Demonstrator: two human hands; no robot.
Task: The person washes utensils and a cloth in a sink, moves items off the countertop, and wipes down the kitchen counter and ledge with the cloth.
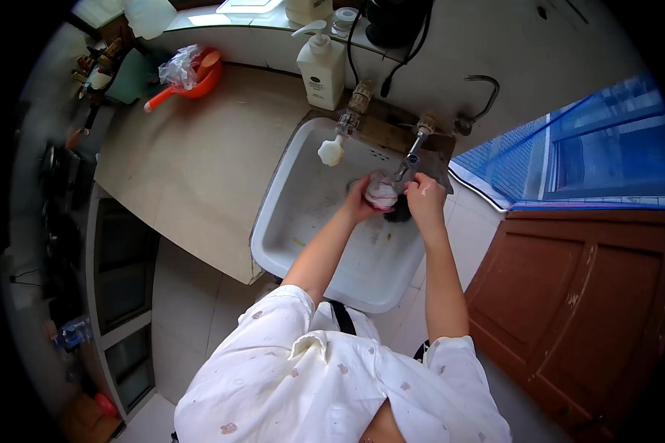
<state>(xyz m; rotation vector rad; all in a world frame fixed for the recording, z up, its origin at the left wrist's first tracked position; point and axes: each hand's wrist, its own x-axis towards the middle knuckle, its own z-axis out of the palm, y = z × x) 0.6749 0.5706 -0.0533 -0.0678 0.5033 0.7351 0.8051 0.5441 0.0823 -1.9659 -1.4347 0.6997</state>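
Cupping a translucent pink-and-white item [381, 193] in the fingers of the left hand [357, 202], over the white sink [273, 221] and just below the faucet [414, 151]. Curling the right hand's [426, 198] fingers inward near the spout; cannot tell whether around anything. Resting on the table [207, 140] to the left, an orange dipper [200, 83] with crumpled clear plastic [179, 68] in it.

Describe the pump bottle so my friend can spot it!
Find the white sink, then the beige counter on its left. The white bottle stands by the sink's back corner. Unlike the orange dipper, it has a pump on top.
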